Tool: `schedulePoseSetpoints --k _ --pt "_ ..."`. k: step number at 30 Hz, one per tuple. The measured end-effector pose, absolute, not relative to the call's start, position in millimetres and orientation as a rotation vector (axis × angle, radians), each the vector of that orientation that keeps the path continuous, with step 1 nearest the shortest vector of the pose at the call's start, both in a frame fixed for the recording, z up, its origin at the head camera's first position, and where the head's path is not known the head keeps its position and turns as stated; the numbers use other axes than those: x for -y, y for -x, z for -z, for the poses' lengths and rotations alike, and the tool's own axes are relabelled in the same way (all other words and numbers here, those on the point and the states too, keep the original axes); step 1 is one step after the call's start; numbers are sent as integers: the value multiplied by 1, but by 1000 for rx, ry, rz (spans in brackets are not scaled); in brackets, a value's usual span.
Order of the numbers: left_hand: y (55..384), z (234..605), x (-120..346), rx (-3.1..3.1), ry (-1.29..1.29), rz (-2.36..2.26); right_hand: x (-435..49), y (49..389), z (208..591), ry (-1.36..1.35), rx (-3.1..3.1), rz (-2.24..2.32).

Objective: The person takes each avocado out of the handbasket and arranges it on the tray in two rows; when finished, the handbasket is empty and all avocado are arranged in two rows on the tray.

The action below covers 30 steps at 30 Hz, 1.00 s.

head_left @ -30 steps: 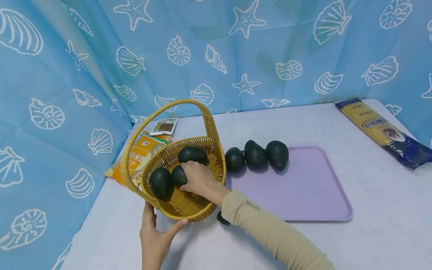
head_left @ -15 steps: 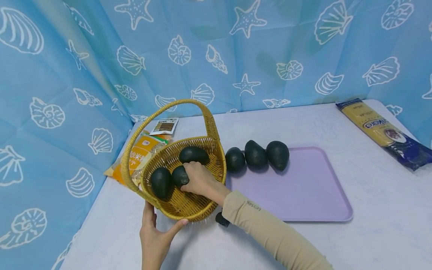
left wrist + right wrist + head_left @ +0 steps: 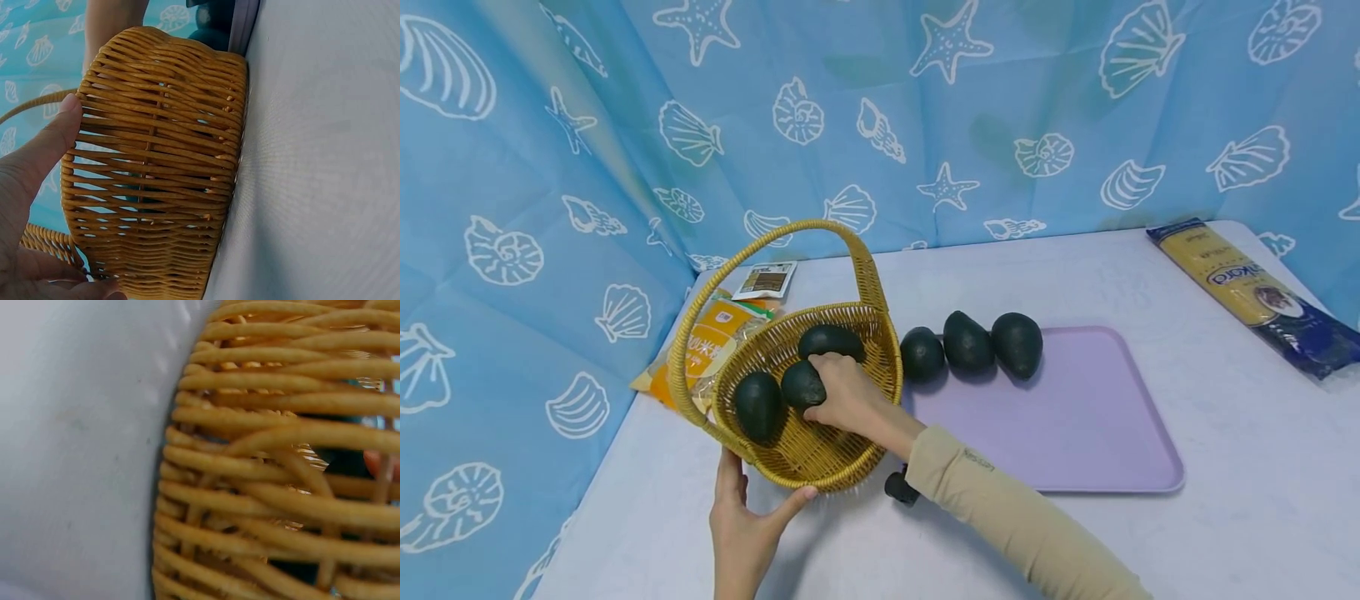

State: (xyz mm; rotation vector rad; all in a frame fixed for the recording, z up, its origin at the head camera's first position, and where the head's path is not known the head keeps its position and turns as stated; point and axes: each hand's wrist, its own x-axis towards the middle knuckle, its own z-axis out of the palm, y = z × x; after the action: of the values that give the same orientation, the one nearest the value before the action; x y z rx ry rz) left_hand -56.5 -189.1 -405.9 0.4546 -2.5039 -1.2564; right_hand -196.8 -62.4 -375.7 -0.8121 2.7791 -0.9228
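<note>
A yellow woven basket (image 3: 820,454) with a tall arched handle stands on the left of the table, several dark green avocados inside. My right hand (image 3: 850,396) reaches in over the basket's right side and grips the middle avocado (image 3: 802,385). To its left lies another avocado (image 3: 758,407), and a third avocado (image 3: 831,342) is behind it. My left hand (image 3: 745,529) holds the basket's near side, its thumb against the wall by the rim in the left wrist view. Basket weave (image 3: 262,450) fills much of the right wrist view, hiding most of the right hand.
A lilac tray (image 3: 1060,442) lies right of the basket, with three avocados (image 3: 968,344) lined up at its back left. Orange food packets (image 3: 711,342) and a small white sachet (image 3: 766,281) are behind the basket. A blue-and-gold bag (image 3: 1247,287) lies far right.
My right hand has shifted slightly to the right and up with the middle avocado, which has moved a little the same way. The left hand and the basket have stayed in place.
</note>
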Motion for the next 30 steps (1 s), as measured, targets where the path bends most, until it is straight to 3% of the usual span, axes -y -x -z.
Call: schedulePoseSetpoints --k 30 --pt "58 405 188 2509 -498 1283 8 184 357 869 -2760 1226"
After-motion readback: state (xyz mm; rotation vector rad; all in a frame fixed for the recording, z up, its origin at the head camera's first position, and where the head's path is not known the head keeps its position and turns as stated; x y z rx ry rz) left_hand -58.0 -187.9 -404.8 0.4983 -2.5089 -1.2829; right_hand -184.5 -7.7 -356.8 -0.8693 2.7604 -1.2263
